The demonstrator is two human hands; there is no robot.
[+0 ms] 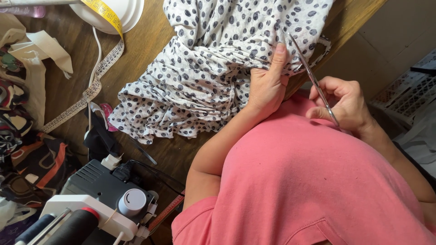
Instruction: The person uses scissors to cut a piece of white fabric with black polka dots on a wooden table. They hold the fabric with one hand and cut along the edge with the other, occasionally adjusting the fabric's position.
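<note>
Two hands work at the surface: left hand pinches the dotted cloth bunched at twelve o'clock; right hand grips thin scissors, tip touching the fold. Keeping the fold taut should help guide small snips.

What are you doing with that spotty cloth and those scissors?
A person in a pink shirt sits at a wooden table. The left hand bunches up a white cloth with dark spots and holds it down near the table's edge. The right hand holds thin metal scissors, with the tips pointing up at the cloth next to the left thumb. A yellow tape measure and a sewing machine sit off to the side.
</note>
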